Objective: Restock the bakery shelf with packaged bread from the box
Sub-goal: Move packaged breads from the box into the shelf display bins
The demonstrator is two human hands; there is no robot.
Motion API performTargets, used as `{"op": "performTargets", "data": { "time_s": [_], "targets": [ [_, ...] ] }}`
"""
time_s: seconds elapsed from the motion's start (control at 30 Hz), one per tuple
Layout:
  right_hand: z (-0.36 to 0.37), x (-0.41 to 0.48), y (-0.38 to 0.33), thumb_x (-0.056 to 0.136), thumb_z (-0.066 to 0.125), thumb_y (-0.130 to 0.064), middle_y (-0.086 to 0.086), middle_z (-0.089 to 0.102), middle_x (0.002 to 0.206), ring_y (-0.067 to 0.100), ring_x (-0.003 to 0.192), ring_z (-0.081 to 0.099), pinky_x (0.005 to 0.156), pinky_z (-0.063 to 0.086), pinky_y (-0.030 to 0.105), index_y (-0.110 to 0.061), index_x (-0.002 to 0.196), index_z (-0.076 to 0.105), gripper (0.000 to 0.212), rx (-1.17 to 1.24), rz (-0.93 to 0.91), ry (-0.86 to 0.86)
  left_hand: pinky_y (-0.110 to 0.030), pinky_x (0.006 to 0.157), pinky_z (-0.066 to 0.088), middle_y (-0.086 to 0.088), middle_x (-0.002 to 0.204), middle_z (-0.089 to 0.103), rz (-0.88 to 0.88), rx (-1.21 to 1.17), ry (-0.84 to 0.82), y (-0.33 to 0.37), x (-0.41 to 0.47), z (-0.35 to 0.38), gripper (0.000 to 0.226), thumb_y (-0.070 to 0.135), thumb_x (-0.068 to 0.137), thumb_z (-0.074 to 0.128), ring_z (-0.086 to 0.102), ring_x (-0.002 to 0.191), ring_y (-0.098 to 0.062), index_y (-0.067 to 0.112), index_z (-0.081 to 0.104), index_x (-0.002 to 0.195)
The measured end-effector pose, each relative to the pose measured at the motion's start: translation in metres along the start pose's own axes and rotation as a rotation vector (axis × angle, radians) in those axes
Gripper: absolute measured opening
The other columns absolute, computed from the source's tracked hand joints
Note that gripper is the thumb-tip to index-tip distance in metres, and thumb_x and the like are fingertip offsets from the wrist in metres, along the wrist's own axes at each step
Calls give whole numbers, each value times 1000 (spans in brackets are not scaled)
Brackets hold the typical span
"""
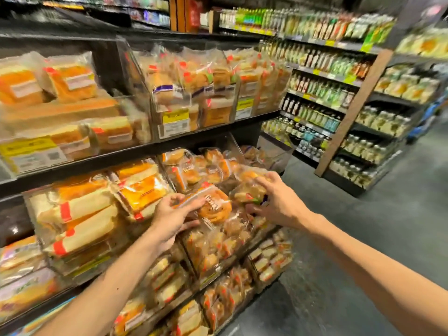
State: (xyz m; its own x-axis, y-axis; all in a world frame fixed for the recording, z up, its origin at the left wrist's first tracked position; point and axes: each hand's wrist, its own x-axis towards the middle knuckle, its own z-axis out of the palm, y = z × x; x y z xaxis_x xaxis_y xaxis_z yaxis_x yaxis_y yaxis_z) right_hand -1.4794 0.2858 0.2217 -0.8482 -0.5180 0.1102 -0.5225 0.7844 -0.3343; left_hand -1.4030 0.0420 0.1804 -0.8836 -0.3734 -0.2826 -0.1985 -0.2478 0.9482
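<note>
Head view: left hand (pixel 169 214) grips swirl-bun pack (pixel 214 207), right hand (pixel 278 202) grips roll bag (pixel 248 191), crowded bread packets (pixel 218 246) around.

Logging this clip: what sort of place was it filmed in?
Most likely a supermarket aisle. Black shelves hold wrapped bread with yellow price tags, and rows of bottles stand further along. The left hand grips a bun pack; the right hand grips a roll pack.

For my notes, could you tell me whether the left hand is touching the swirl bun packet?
Touching. The head view shows the left hand pinching the swirl bun packet at its left edge.
</note>
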Motion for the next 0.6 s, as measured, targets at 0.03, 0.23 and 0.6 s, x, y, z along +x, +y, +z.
{"op": "performTargets", "data": {
  "time_s": [0.03, 0.23, 0.6],
  "targets": [
    [-3, 8, 9, 83, 75, -46, 3, 36, 137, 24, 113, 54, 90, 42, 26, -31, 140, 45, 67, 58, 44, 37, -33, 58, 60, -18, 112, 70, -36, -66, -22, 3, 10, 9, 56, 18, 68, 87, 71, 88, -23, 13, 54, 113],
    [-17, 48, 66, 76, 73, -60, 1, 51, 125, 14, 115, 45, 91, 36, 25, -30, 131, 51, 67, 302, 180, 155, -32, 63, 59, -15, 108, 73, -176, -260, -165, 17, 59, 73, 50, 16, 84, 74, 72, 89, -28, 16, 49, 127],
    [-49, 154, 210, 76, 80, -43, -11, 68, 106, 4, 94, 65, 86, 55, 30, -31, 114, 59, 45, 624, 192, 119, -42, 96, 51, 0, 109, 63, 180, 428, -99, 0, 154, 223, 40, 58, 86, 65, 62, 99, -16, 27, 51, 108]
  ]
}}
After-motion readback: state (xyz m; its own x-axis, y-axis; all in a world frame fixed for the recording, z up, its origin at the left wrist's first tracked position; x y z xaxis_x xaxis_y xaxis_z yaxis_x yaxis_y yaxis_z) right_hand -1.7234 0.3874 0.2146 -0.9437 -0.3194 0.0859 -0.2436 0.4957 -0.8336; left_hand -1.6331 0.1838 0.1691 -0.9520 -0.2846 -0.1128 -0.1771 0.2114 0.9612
